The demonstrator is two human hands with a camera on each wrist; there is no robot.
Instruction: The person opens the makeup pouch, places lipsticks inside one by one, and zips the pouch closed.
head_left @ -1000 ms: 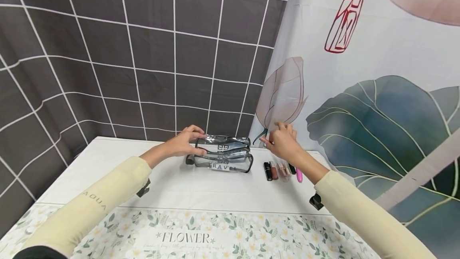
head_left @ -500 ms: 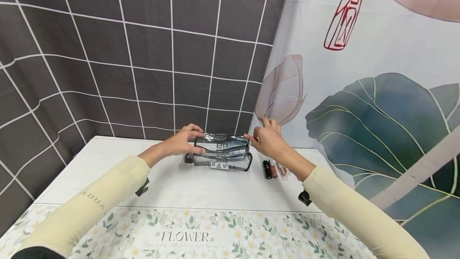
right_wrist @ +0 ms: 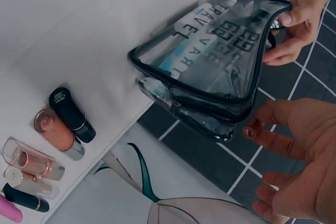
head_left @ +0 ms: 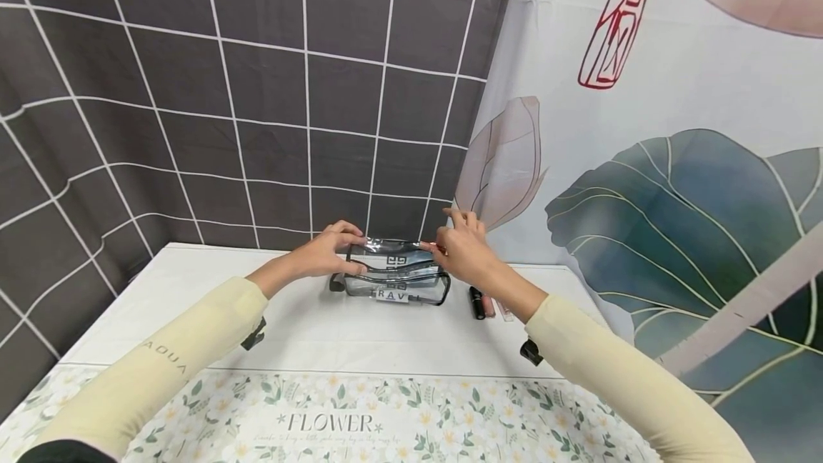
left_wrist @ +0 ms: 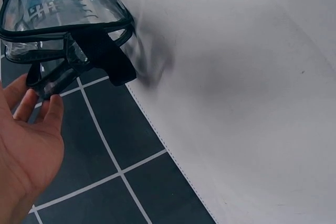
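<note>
A clear travel pouch with black trim (head_left: pixel 395 281) stands on the white table, its top gaping open. My left hand (head_left: pixel 328 252) holds the pouch's left end by the upper edge, fingers behind and thumb in front. In the right wrist view, my right hand (right_wrist: pixel 302 156) pinches a small reddish tube (right_wrist: pixel 253 129), end-on, between thumb and forefinger; it looks like a lipstick. The tube is beside the pouch's right end, close to the opening. Most of its length is hidden by the fingers.
Several lip products lie to the right of the pouch: a black tube (right_wrist: pixel 72 114), a peach tube (right_wrist: pixel 55 132), a clear-capped lipstick (right_wrist: pixel 34 165) and a bright pink tube (right_wrist: pixel 9 211) among them. A grid-patterned dark curtain (head_left: pixel 257 141) hangs behind the table, a floral cloth (head_left: pixel 334 420) lies in front.
My right hand has moved left from above the lip products to the pouch's right end, with the reddish tube now visible in its fingers. The left hand stays on the pouch.
</note>
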